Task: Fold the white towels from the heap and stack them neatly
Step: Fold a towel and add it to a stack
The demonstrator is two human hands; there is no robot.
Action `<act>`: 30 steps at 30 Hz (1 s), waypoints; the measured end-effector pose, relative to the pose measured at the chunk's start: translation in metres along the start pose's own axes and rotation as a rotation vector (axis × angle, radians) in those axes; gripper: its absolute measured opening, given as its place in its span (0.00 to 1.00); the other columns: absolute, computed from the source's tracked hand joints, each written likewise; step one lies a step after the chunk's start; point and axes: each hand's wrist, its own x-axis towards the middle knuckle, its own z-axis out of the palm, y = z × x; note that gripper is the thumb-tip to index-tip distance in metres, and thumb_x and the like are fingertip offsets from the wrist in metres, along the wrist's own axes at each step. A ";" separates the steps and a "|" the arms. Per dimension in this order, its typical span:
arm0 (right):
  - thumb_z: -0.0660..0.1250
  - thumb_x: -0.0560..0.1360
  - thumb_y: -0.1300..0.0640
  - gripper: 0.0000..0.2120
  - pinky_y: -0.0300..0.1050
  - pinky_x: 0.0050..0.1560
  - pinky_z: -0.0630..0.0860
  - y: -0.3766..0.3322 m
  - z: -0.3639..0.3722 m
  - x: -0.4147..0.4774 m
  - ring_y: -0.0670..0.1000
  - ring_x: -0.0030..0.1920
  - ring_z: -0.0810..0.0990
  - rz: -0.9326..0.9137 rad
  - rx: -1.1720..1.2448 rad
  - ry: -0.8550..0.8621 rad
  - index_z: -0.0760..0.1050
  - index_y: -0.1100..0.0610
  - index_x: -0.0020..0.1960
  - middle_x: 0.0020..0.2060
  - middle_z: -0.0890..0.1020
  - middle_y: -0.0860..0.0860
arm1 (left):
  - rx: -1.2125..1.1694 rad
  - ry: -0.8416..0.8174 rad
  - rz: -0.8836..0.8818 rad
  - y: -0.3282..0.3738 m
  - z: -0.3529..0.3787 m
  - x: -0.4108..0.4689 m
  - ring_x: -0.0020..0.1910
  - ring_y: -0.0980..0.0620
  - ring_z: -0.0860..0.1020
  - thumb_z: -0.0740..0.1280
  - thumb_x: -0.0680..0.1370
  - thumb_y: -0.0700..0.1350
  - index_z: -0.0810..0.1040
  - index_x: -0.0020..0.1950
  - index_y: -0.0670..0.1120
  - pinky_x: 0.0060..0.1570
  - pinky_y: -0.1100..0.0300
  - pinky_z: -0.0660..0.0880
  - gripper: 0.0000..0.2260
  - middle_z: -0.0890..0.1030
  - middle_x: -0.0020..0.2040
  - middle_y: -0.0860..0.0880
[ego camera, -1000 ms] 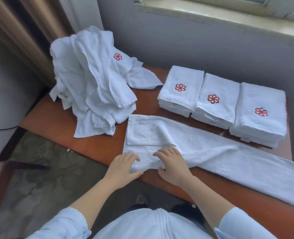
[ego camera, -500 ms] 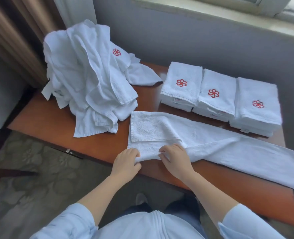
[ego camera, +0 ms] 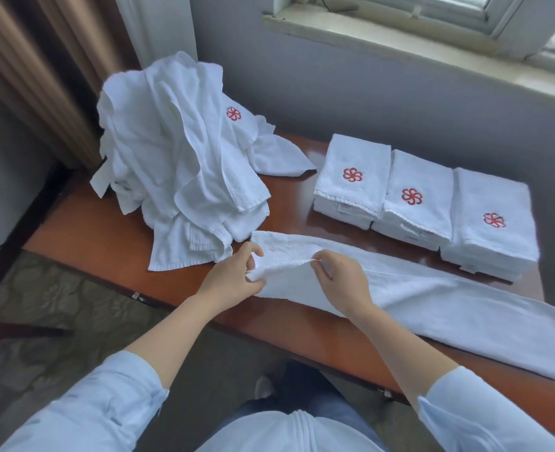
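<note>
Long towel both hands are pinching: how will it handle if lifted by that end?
Probably floppy: the towel drapes limply from where the left hand and right hand pinch its edge. Its far end would likely trail across the table rather than rise. The looped pile looks grippy, so slipping seems unlikely.

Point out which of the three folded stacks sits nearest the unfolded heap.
The stack at the left end of the row: a trailing towel corner of the heap nearly reaches it, while the middle stack and right stack lie farther off.
</note>
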 end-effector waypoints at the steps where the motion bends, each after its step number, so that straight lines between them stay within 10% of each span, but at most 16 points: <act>1: 0.64 0.81 0.55 0.07 0.49 0.49 0.73 0.002 0.001 0.006 0.53 0.47 0.80 0.003 -0.001 -0.006 0.80 0.55 0.51 0.44 0.84 0.47 | 0.009 -0.023 0.003 -0.002 -0.002 0.004 0.35 0.57 0.74 0.70 0.71 0.50 0.64 0.54 0.65 0.38 0.58 0.73 0.19 0.72 0.42 0.56; 18: 0.57 0.81 0.53 0.09 0.46 0.33 0.68 0.048 0.039 0.085 0.51 0.39 0.75 0.086 -0.096 -0.270 0.73 0.52 0.46 0.36 0.78 0.47 | 0.019 0.175 -0.417 -0.017 0.040 0.087 0.49 0.48 0.75 0.59 0.82 0.49 0.70 0.54 0.48 0.42 0.55 0.67 0.06 0.75 0.52 0.51; 30: 0.57 0.82 0.53 0.09 0.48 0.35 0.67 0.048 0.045 0.084 0.55 0.39 0.75 -0.026 -0.247 -0.223 0.74 0.55 0.51 0.39 0.77 0.49 | 0.413 0.118 -0.319 -0.028 0.026 0.087 0.44 0.42 0.80 0.56 0.84 0.51 0.66 0.61 0.45 0.37 0.50 0.75 0.11 0.79 0.53 0.47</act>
